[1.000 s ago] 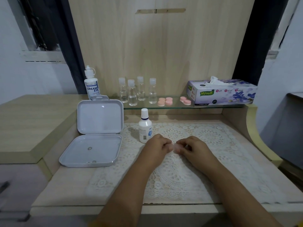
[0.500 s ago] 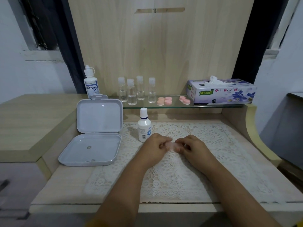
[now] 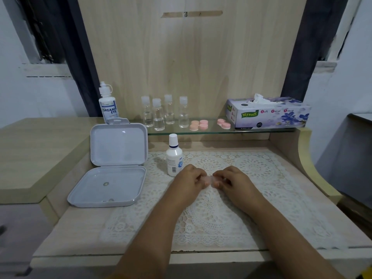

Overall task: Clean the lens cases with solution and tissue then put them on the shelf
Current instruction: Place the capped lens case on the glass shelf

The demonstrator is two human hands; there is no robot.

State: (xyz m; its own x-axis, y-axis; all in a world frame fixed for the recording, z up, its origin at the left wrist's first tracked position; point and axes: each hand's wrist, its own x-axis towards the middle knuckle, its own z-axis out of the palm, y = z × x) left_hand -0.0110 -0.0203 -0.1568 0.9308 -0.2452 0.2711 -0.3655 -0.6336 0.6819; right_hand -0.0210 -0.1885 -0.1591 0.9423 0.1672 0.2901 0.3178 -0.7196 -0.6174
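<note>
Near centre on lace mat (image 3: 251, 198): left hand (image 3: 189, 181) and right hand (image 3: 233, 180) both pinch small pale-pink lens case (image 3: 210, 179) between fingertips. Hands closed in slightly since moment ago; likely working case open, cleaning not begun. Solution bottle (image 3: 174, 159) just left.
</note>
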